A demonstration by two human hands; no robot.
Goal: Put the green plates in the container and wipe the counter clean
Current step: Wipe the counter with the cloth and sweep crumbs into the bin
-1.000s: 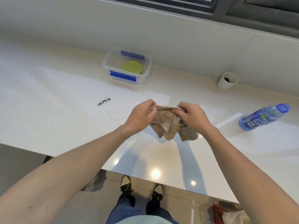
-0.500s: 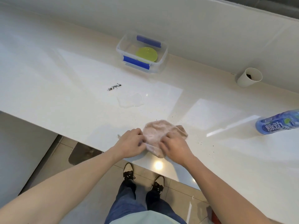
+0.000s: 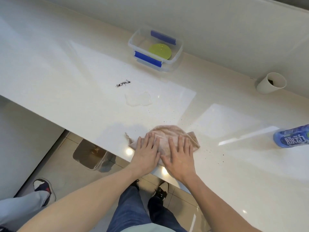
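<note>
Both hands, left [image 3: 147,154] and right [image 3: 179,155], press flat with fingers spread on a crumpled beige cloth [image 3: 167,135] at the glossy white counter's [image 3: 58,72] near edge. Farther: a clear puddle [image 3: 138,99], dark crumbs [image 3: 123,83], then a round green plate [image 3: 160,51] inside the clear plastic container [image 3: 177,54].

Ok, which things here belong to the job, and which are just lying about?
Job: cloth under left hand and right hand; counter; puddle; dark crumbs; green plate in container.
Lying about: paper cup; blue bottle.
</note>
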